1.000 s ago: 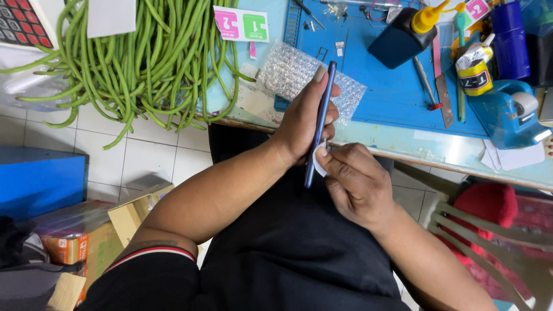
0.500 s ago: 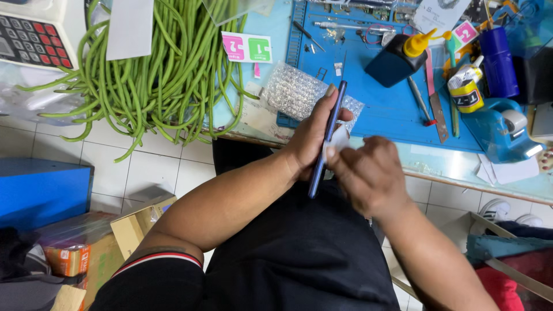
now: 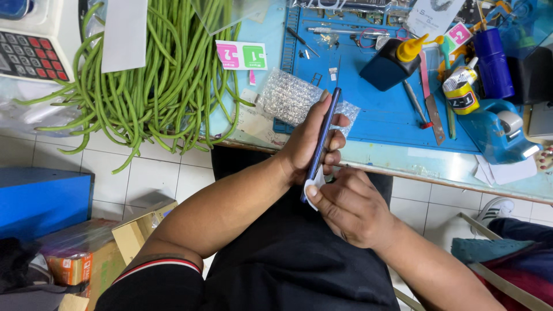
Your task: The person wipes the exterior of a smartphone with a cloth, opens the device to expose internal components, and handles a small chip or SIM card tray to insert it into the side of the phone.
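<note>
A white tiled floor [image 3: 155, 178] runs under the near edge of a cluttered counter [image 3: 403, 164], seen from above the person's lap. Nearest the camera, the right hand [image 3: 351, 207] has its fingers curled shut on a small white wipe [image 3: 314, 190], pressed against the lower end of a slim dark phone [image 3: 321, 141]. The left hand [image 3: 308, 144] grips that phone edge-on, fingers wrapped around its sides; its long axis runs from the wipe up and away toward the counter, tilted slightly right. The phone lies just above and left of the right fingers, touching the wipe, with both hands meeting at its lower end. Beyond, a piece of bubble wrap [image 3: 288, 98] rests on a blue work mat [image 3: 374, 109], beside a dark glue bottle [image 3: 389, 66]. Farther left lies a heap of long green beans [image 3: 161, 86] near a weighing scale [image 3: 34, 40].
</note>
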